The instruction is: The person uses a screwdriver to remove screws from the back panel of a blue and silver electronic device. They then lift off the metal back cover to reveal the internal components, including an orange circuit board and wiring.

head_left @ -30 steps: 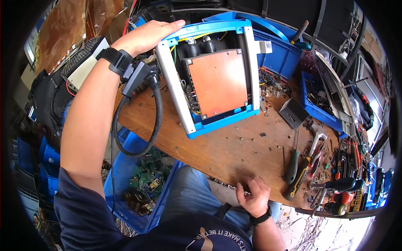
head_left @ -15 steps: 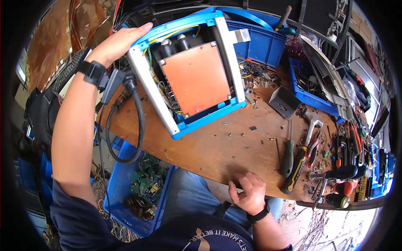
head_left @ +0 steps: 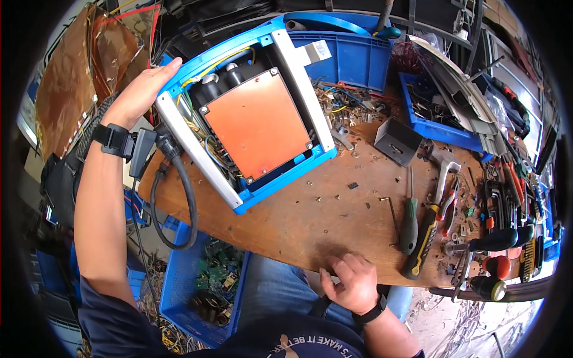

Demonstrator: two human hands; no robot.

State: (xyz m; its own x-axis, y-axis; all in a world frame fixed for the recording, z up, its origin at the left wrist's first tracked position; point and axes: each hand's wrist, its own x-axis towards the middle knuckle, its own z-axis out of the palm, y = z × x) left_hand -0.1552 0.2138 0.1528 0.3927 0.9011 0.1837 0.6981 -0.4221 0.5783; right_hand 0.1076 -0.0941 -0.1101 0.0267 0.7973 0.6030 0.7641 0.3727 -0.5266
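Observation:
A box-shaped electrical unit with a blue and silver frame (head_left: 245,200) stands tilted on the bench. Its open side shows an orange-brown plate (head_left: 259,128) held by corner screws, with black cylindrical parts (head_left: 210,87) and yellow wires behind it. My left hand (head_left: 134,95) grips the upper left corner of the frame; the thumb lies along the blue edge and the other fingers are hidden. A thick black cable (head_left: 192,209) with a plug hangs below that wrist. Over the bench's front edge rests my right hand (head_left: 352,283), empty, its fingers loosely bent and thumb apart.
At right lie a green-handled screwdriver (head_left: 409,224), a hammer (head_left: 427,238) and several other tools. A bent black metal piece (head_left: 399,143) sits behind them. Blue crates (head_left: 358,59) stand at the back; another crate (head_left: 176,280) with circuit boards is below the bench (head_left: 280,227).
The framed unit has shifted left and turned slightly counterclockwise with my left hand on it. My right hand has barely moved. The view itself has shifted a little.

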